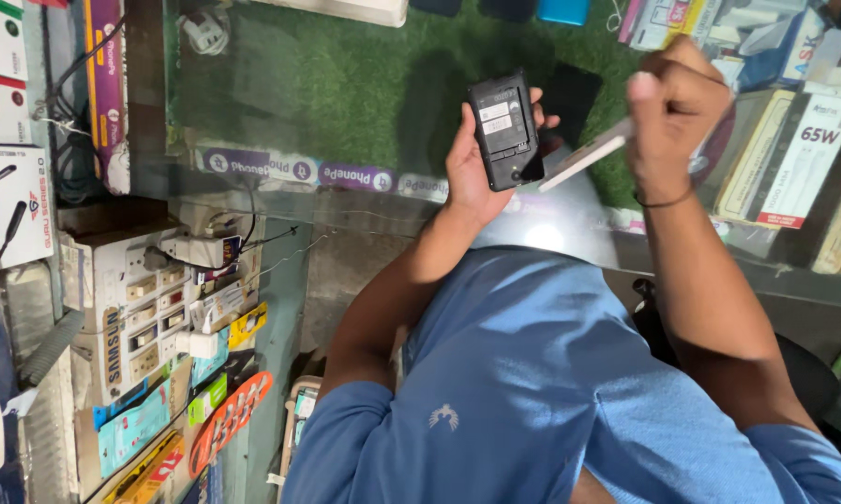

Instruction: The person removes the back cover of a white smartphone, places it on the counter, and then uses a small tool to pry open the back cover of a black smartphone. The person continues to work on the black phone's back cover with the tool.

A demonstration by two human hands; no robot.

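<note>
Phone (505, 131), back cover off, sits upright in our left hand (472, 173) above the glass counter's (364, 219) near edge, long axis pointing away from us. Our right hand (674, 107) is fisted on a flat pale tool (583, 157), tip aimed at the phone's lower right edge, just beside it.

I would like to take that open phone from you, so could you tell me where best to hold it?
Take the phone by its long side edges near the top end, coming from above. The left hand cradles its lower part, and the open back faces up.
</note>
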